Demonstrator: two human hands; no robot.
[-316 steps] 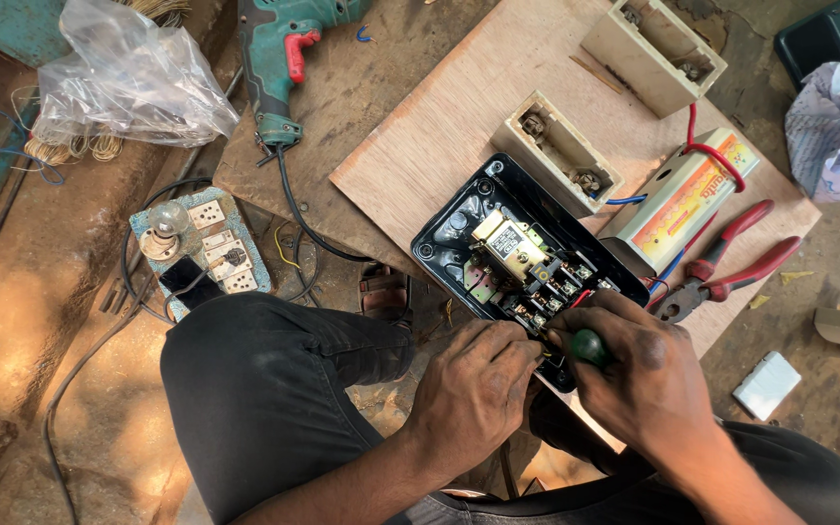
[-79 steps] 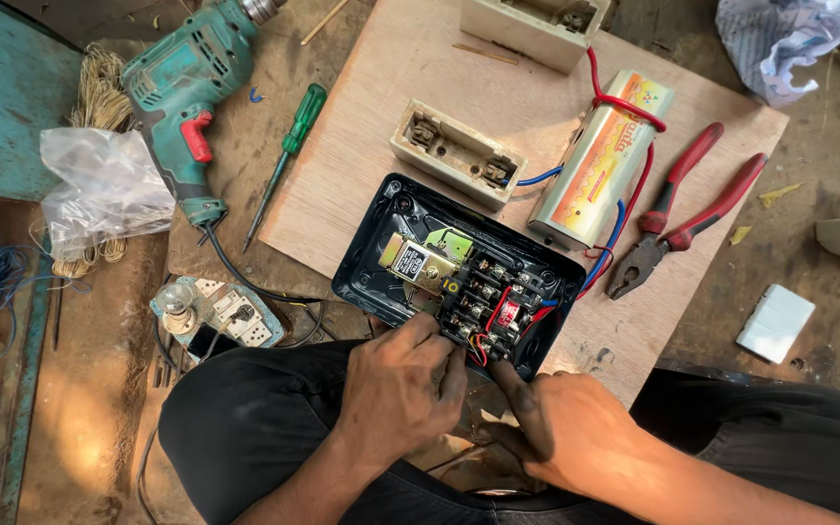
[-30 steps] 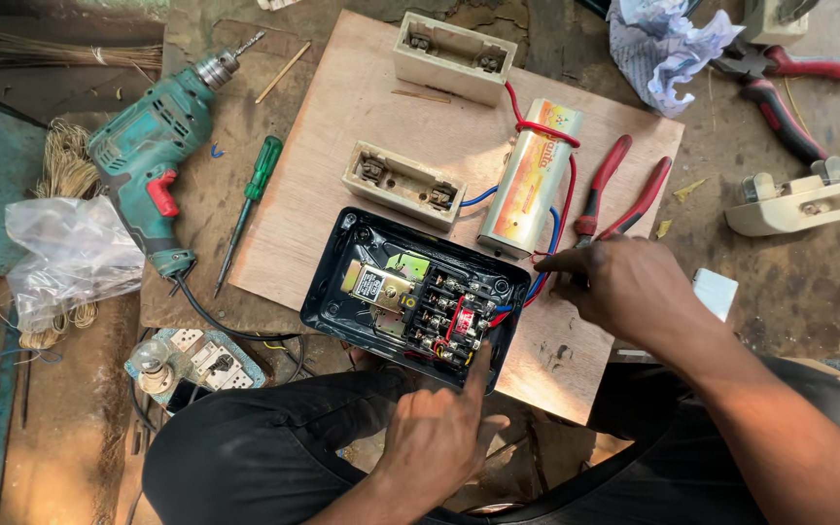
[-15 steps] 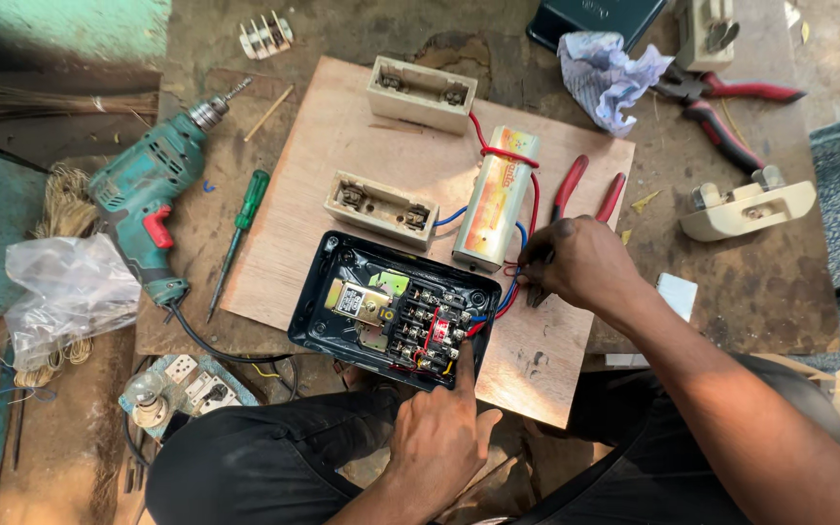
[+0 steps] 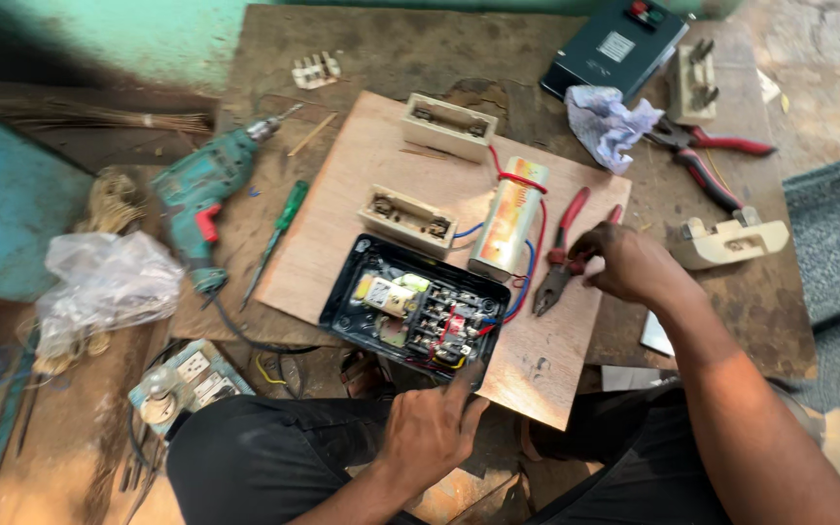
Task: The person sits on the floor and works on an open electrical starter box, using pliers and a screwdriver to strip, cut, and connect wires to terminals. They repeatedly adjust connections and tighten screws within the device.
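An open black electrical box [image 5: 415,311] with coloured wires and terminals inside lies on a plywood board [image 5: 362,185]. My left hand [image 5: 432,428] rests at the box's near edge; one finger touches its rim and the hand holds nothing. My right hand [image 5: 626,262] is further right on the board, its fingers closed around the handles of the red-handled pliers [image 5: 558,255]. A cream and orange cylinder [image 5: 509,219] with red and blue wires lies between the box and the pliers.
Two cream fuse holders [image 5: 408,216] [image 5: 447,126] sit on the board. A green drill [image 5: 208,190], a green screwdriver [image 5: 279,228], a plastic bag [image 5: 109,282] and a socket board [image 5: 187,379] lie left. Second pliers [image 5: 712,160], a crumpled cloth [image 5: 610,122] and a dark box [image 5: 614,44] lie at the back right.
My right hand left the black box, reached right and closed on the red-handled pliers. My left hand drew back from inside the box to its near edge. The view has tilted farther back.
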